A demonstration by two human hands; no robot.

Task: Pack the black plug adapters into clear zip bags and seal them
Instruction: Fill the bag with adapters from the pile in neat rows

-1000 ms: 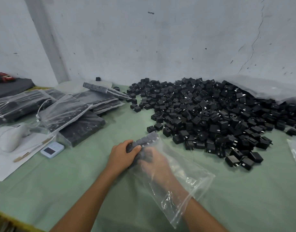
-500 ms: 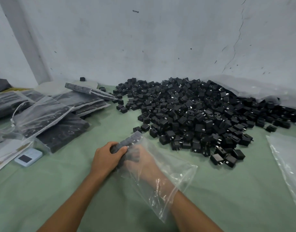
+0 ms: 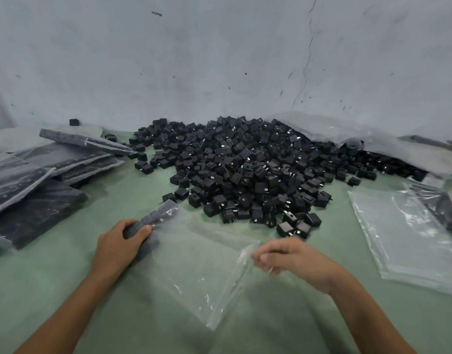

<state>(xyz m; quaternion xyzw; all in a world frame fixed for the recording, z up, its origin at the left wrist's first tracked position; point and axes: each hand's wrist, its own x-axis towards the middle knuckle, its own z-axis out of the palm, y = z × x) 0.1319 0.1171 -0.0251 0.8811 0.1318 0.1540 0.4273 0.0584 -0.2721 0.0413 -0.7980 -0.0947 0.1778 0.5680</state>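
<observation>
A clear zip bag point(image 3: 204, 267) lies flat on the green cloth in front of me. A row of black plug adapters point(image 3: 159, 215) sits inside its far left end. My left hand point(image 3: 120, 245) grips that row through the plastic. My right hand point(image 3: 294, 259) is outside the bag at its right edge, blurred, fingers loosely curled beside the bag's mouth; whether they pinch the plastic I cannot tell. A big heap of loose black adapters point(image 3: 245, 169) lies beyond the bag.
Filled bags of adapters point(image 3: 48, 175) are stacked at the left. Several empty clear bags point(image 3: 409, 233) lie at the right. A large crumpled plastic sheet point(image 3: 373, 141) runs along the wall behind the heap. A grey wall closes the back.
My right hand has come out of the bag and moved right to its open edge. The bag now lies flatter. My left hand keeps its grip on the adapters.
</observation>
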